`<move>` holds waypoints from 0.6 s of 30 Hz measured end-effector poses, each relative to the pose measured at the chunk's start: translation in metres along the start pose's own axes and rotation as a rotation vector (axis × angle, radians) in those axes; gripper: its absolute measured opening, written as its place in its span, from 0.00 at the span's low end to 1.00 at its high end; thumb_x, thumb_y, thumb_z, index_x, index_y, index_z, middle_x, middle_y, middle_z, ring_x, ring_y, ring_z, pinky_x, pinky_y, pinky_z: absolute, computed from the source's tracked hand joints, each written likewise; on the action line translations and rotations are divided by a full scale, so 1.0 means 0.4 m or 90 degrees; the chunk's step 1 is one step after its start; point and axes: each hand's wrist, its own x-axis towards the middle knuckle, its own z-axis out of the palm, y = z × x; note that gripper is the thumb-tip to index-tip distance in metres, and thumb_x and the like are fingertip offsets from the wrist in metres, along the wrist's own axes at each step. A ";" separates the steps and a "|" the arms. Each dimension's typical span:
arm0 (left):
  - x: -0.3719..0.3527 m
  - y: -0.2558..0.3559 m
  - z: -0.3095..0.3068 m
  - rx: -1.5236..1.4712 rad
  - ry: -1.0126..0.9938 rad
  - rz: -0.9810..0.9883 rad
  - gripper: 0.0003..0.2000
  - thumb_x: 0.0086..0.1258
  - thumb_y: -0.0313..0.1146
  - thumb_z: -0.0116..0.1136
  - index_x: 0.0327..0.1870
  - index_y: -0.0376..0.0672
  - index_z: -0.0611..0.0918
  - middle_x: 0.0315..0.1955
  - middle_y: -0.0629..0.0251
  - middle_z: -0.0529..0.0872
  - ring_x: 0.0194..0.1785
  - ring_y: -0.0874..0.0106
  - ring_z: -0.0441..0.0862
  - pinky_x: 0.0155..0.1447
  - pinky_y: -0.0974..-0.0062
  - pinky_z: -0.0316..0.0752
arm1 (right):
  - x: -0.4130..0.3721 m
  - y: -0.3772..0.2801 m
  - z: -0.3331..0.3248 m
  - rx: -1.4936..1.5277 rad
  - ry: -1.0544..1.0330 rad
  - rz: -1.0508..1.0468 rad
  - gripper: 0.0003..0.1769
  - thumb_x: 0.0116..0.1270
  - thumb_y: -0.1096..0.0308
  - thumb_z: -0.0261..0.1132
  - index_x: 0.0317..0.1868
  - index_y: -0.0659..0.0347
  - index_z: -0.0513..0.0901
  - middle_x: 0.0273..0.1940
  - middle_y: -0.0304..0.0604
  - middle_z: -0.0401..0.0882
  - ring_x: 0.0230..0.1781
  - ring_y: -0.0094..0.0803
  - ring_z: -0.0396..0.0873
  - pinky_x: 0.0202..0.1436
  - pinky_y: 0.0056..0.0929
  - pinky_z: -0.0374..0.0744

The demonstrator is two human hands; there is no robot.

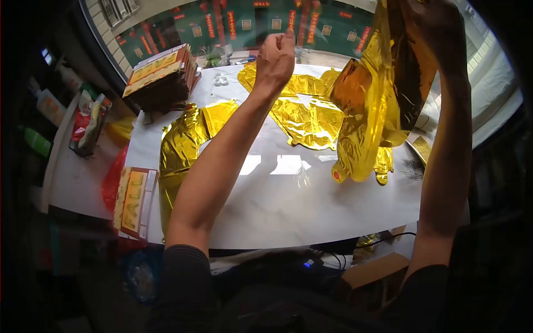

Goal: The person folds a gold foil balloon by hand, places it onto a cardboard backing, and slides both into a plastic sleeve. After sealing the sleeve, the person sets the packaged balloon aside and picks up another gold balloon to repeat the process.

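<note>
My left hand (276, 62) is raised over the far part of the white table, its fingers curled and pressed together; whatever they may hold is too small to make out. At the upper right, my right hand (436, 22) grips a crumpled gold foil sheet (372, 119) that hangs down over the table's right side. Flat gold foil pieces (308, 122) lie on the table beyond and below my left hand. Another gold foil piece (180, 141) spreads along the left side, partly hidden behind my left forearm.
The white table (266, 211) has a stack of printed cards (161, 77) at its far left corner and more cards (133, 202) at its near left edge. A cardboard box (377, 270) and cables are below the near edge. Bottles stand at the far left.
</note>
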 end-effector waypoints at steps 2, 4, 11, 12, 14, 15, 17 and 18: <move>-0.039 0.096 -0.026 -0.057 -0.006 0.118 0.46 0.75 0.71 0.55 0.67 0.26 0.75 0.57 0.38 0.86 0.62 0.52 0.85 0.64 0.60 0.79 | -0.030 -0.021 0.042 -0.006 -0.063 0.054 0.08 0.73 0.72 0.72 0.50 0.63 0.93 0.43 0.49 0.94 0.40 0.35 0.92 0.49 0.32 0.87; -0.096 0.150 -0.009 0.033 -0.056 0.212 0.53 0.68 0.74 0.61 0.69 0.23 0.69 0.59 0.36 0.84 0.62 0.49 0.85 0.64 0.57 0.79 | -0.039 -0.047 0.072 0.021 -0.117 0.187 0.09 0.73 0.71 0.72 0.51 0.62 0.92 0.43 0.48 0.94 0.40 0.34 0.91 0.50 0.33 0.88; -0.034 0.159 0.041 0.433 -0.070 0.211 0.23 0.66 0.46 0.73 0.59 0.47 0.88 0.43 0.53 0.93 0.47 0.55 0.92 0.50 0.61 0.84 | -0.017 -0.047 0.073 0.045 -0.134 0.120 0.08 0.74 0.72 0.71 0.50 0.64 0.92 0.44 0.49 0.94 0.41 0.34 0.90 0.51 0.33 0.88; -0.007 0.141 0.028 0.432 -0.074 0.211 0.23 0.66 0.46 0.73 0.59 0.47 0.88 0.43 0.53 0.93 0.47 0.55 0.92 0.50 0.61 0.84 | -0.024 -0.033 0.064 0.057 -0.127 0.047 0.09 0.73 0.73 0.71 0.50 0.65 0.92 0.44 0.50 0.94 0.40 0.35 0.90 0.51 0.33 0.87; 0.033 0.090 -0.008 0.412 0.001 0.320 0.10 0.69 0.42 0.70 0.46 0.52 0.93 0.37 0.59 0.93 0.41 0.58 0.92 0.45 0.62 0.84 | -0.022 -0.025 0.034 0.026 -0.130 0.053 0.09 0.73 0.73 0.72 0.50 0.65 0.92 0.45 0.50 0.93 0.41 0.36 0.91 0.52 0.33 0.87; 0.031 0.093 -0.034 0.424 0.001 0.348 0.08 0.70 0.36 0.69 0.47 0.49 0.92 0.39 0.58 0.93 0.42 0.59 0.92 0.45 0.65 0.84 | -0.023 -0.017 0.020 -0.004 -0.131 0.055 0.09 0.73 0.74 0.72 0.51 0.64 0.92 0.45 0.50 0.93 0.41 0.37 0.91 0.52 0.33 0.87; 0.011 0.080 -0.080 0.402 0.052 0.479 0.08 0.69 0.32 0.72 0.46 0.46 0.92 0.40 0.59 0.93 0.42 0.60 0.92 0.46 0.66 0.83 | -0.070 0.022 -0.016 -0.014 -0.116 0.067 0.09 0.74 0.74 0.70 0.51 0.61 0.92 0.46 0.50 0.93 0.43 0.38 0.91 0.54 0.35 0.88; -0.022 0.092 -0.107 0.410 0.028 0.498 0.07 0.67 0.30 0.72 0.44 0.47 0.92 0.39 0.62 0.92 0.43 0.59 0.90 0.48 0.63 0.82 | -0.146 0.017 -0.056 -0.046 -0.111 0.042 0.11 0.78 0.71 0.67 0.55 0.59 0.91 0.49 0.46 0.93 0.49 0.32 0.90 0.58 0.29 0.85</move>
